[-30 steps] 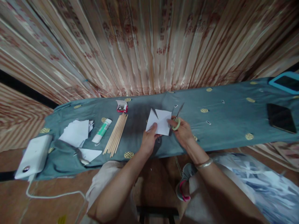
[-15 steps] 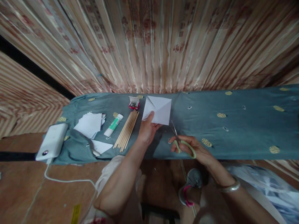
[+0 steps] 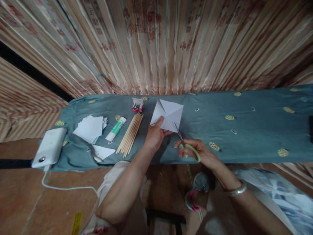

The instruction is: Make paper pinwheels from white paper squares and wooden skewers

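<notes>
A square sheet of white paper (image 3: pixel 172 112) with diagonal creases is pinched in my left hand (image 3: pixel 155 135), thumb on top and fingers beneath. A slit runs inward from its upper left corner. My right hand (image 3: pixel 195 150) is closed round the green handles of a pair of scissors (image 3: pixel 180 137). The scissor blades lie at the paper's lower right corner, pointing up and to the left over it. Whether the blades are pressing on the paper, I cannot tell.
On the green cloth (image 3: pixel 254 140) to the left lie wooden sticks (image 3: pixel 130 133), a glue stick (image 3: pixel 116 129), a small red box of metal pins (image 3: pixel 138 106), stacked white paper (image 3: pixel 90 129) and a folded paper piece (image 3: pixel 104 151). A white power bank (image 3: pixel 50 147) with a cable sits at the left edge.
The scissors have moved up and left, from beside the paper to over its lower right corner. My left hand has turned the paper slightly clockwise.
</notes>
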`<action>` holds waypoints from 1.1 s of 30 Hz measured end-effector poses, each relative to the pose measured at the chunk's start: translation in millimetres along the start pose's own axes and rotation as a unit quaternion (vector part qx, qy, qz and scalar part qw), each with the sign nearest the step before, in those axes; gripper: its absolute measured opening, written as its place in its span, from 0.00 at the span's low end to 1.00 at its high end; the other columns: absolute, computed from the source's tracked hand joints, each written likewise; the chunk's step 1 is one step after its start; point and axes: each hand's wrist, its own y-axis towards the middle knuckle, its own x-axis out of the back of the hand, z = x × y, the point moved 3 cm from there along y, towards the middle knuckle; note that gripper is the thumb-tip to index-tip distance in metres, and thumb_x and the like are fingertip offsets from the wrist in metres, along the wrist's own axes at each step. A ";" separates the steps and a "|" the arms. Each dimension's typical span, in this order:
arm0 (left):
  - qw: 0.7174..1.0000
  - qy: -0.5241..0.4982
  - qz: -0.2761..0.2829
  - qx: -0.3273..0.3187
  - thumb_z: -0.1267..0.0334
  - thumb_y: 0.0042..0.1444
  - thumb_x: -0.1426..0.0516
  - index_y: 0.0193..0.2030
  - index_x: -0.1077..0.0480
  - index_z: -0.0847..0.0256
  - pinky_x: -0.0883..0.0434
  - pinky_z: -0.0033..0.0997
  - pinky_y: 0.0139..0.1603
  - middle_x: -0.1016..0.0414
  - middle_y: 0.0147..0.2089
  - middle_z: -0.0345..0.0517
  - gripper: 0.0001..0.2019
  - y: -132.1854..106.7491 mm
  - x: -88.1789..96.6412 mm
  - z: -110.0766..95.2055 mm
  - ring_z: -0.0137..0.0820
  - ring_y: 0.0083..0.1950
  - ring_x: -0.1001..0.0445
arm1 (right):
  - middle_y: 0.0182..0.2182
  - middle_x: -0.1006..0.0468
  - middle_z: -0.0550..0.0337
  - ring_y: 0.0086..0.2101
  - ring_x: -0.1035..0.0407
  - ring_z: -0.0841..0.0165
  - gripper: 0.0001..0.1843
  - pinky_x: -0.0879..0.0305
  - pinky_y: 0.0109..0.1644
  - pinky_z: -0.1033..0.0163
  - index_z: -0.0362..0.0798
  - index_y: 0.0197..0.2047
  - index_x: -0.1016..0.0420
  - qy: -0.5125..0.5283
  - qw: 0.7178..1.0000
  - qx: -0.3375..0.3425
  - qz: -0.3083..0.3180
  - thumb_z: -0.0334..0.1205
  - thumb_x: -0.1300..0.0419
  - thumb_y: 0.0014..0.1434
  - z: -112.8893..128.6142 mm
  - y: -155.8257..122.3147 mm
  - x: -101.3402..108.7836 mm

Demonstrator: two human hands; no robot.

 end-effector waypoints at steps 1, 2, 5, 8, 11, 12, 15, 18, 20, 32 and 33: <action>1.000 0.001 -0.002 0.001 0.61 0.55 0.41 0.40 0.29 0.63 0.24 0.34 0.39 0.20 0.32 0.47 0.09 -0.1 -0.1 0.0 0.37 0.39 0.20 | 0.24 0.25 0.58 0.24 0.38 0.72 0.33 0.41 0.27 0.65 0.43 0.40 0.26 0.002 1.000 -0.001 -0.001 0.66 0.36 0.45 -0.4 0.0 0.0; 1.000 0.001 -0.005 0.001 0.61 0.55 0.41 0.40 0.29 0.63 0.24 0.34 0.40 0.20 0.32 0.47 0.09 -0.1 -0.3 0.0 0.37 0.39 0.20 | 0.23 0.25 0.59 0.24 0.38 0.73 0.33 0.41 0.27 0.65 0.43 0.40 0.25 0.004 1.000 -0.002 -0.002 0.66 0.35 0.45 -0.9 0.0 0.0; 1.000 -0.002 -0.012 0.002 0.61 0.55 0.41 0.40 0.29 0.63 0.24 0.34 0.40 0.20 0.33 0.47 0.08 -0.4 -0.7 0.2 0.37 0.40 0.20 | 0.23 0.26 0.59 0.24 0.38 0.73 0.33 0.42 0.27 0.65 0.43 0.39 0.25 0.009 1.000 -0.005 -0.008 0.65 0.35 0.44 -1.7 -0.2 0.1; 1.000 -0.001 -0.012 0.004 0.61 0.56 0.42 0.39 0.29 0.63 0.24 0.34 0.42 0.20 0.33 0.47 0.08 -0.7 -1.2 0.5 0.36 0.40 0.20 | 0.23 0.26 0.60 0.24 0.39 0.73 0.32 0.42 0.27 0.65 0.43 0.39 0.25 0.009 1.000 -0.010 -0.009 0.65 0.34 0.44 -1.3 -0.5 -0.3; 1.000 -0.002 -0.008 0.003 0.62 0.58 0.43 0.39 0.28 0.63 0.24 0.34 0.42 0.20 0.32 0.47 0.07 -0.7 -1.3 0.6 0.36 0.39 0.20 | 0.22 0.27 0.61 0.24 0.39 0.73 0.31 0.42 0.26 0.66 0.43 0.38 0.25 0.009 1.000 -0.016 -0.011 0.64 0.34 0.44 -0.2 -0.5 -0.9; 1.000 -0.003 -0.009 0.002 0.63 0.58 0.43 0.39 0.29 0.63 0.24 0.34 0.42 0.20 0.31 0.46 0.07 -0.6 -1.1 0.6 0.35 0.38 0.20 | 0.22 0.27 0.61 0.23 0.39 0.73 0.31 0.42 0.26 0.66 0.43 0.37 0.24 0.012 1.000 -0.017 -0.013 0.64 0.33 0.43 0.2 -0.4 -1.1; 1.000 -0.006 -0.012 0.000 0.62 0.56 0.42 0.39 0.29 0.64 0.24 0.36 0.44 0.20 0.31 0.46 0.08 -0.2 0.2 0.8 0.36 0.39 0.19 | 0.21 0.28 0.62 0.23 0.37 0.73 0.31 0.40 0.26 0.66 0.43 0.37 0.24 0.021 0.999 -0.026 -0.019 0.63 0.32 0.41 0.5 0.1 -1.4; 1.000 -0.009 -0.009 -0.001 0.62 0.56 0.41 0.41 0.30 0.65 0.25 0.37 0.46 0.20 0.31 0.47 0.10 0.0 1.3 1.0 0.37 0.39 0.19 | 0.21 0.30 0.64 0.23 0.37 0.74 0.30 0.39 0.27 0.67 0.44 0.37 0.23 0.026 0.999 -0.041 -0.026 0.62 0.31 0.40 -0.3 0.5 -1.5; 1.000 -0.009 -0.008 0.000 0.62 0.56 0.41 0.41 0.30 0.66 0.25 0.38 0.46 0.21 0.31 0.47 0.10 0.0 1.8 1.1 0.36 0.37 0.19 | 0.20 0.30 0.65 0.22 0.37 0.74 0.29 0.38 0.26 0.67 0.45 0.36 0.23 0.031 0.998 -0.051 -0.030 0.60 0.30 0.39 -1.5 0.6 -1.5; 1.000 0.000 -0.009 0.010 0.61 0.54 0.39 0.39 0.30 0.64 0.25 0.39 0.47 0.21 0.33 0.47 0.10 -3.6 -2.6 3.3 0.38 0.41 0.20 | 0.21 0.29 0.64 0.23 0.37 0.74 0.26 0.41 0.26 0.67 0.45 0.36 0.23 0.023 0.998 -0.040 -0.032 0.57 0.30 0.41 -1.8 0.7 0.7; 1.000 0.000 -0.009 0.011 0.61 0.54 0.39 0.39 0.30 0.64 0.25 0.39 0.46 0.21 0.33 0.47 0.10 -4.0 -3.0 3.8 0.38 0.41 0.20 | 0.21 0.29 0.64 0.23 0.37 0.74 0.26 0.40 0.26 0.67 0.45 0.36 0.23 0.023 0.998 -0.040 -0.033 0.57 0.30 0.41 -1.9 0.6 1.0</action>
